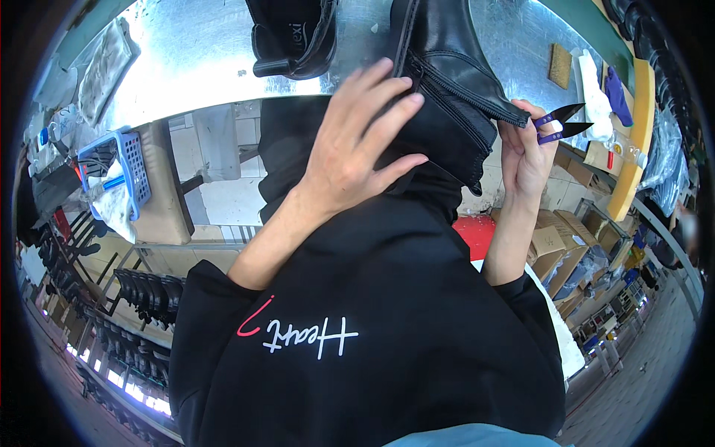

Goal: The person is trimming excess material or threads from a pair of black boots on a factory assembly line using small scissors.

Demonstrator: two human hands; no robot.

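Overhead, at a metal workbench (223, 52), a person's left hand (354, 153) lies spread, fingers extended, flat against the shaft of a black leather ankle boot (454, 89) held up over the bench's near edge. Just beside the boot's zipped opening, the right hand (525, 160) is curled around purple-handled thread snips (560, 123), blades slightly parted. Behind, a second black boot (294, 37) stands on the bench; a blue plastic basket (130, 164) sits at left.

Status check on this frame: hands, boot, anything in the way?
Left hand flat on black boot shaft. Right hand grips purple thread snips at boot's top edge. Second boot lies apart on metal table.
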